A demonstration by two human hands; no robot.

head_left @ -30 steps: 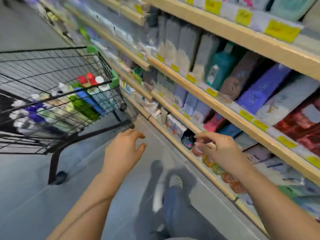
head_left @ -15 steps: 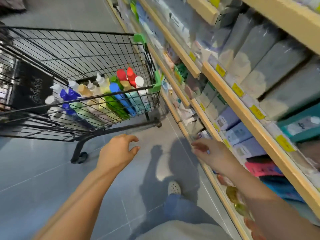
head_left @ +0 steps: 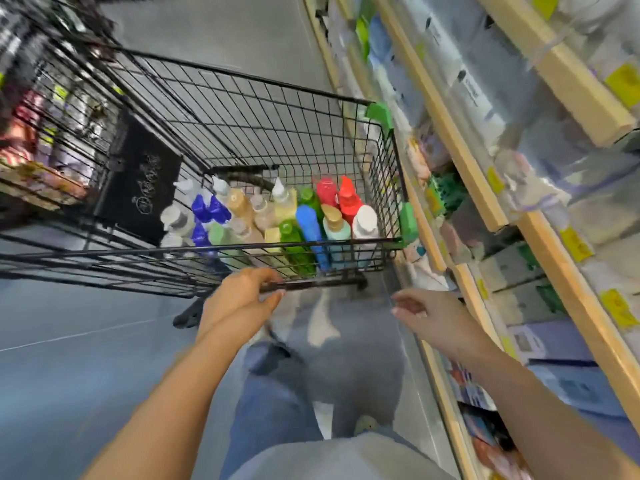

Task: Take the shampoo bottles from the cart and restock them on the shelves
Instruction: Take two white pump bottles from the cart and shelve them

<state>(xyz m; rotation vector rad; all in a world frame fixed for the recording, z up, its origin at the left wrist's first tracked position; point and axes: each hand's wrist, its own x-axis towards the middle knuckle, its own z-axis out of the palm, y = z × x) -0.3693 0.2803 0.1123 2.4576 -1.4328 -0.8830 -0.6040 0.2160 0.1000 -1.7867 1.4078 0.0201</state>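
Left hand (head_left: 242,292) gripping near lower rail of black wire cart (head_left: 242,95). Right hand (head_left: 426,315) open, empty, beside wooden shelves (head_left: 467,161). Assorted coloured plastic shampoo bottles (head_left: 308,223) just beyond left hand.

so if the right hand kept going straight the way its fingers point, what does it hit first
The right hand is empty, with its fingers pointing left and slightly up. Most likely it would first meet the cart's black handle bar, or the left hand resting on it; depth is unclear.
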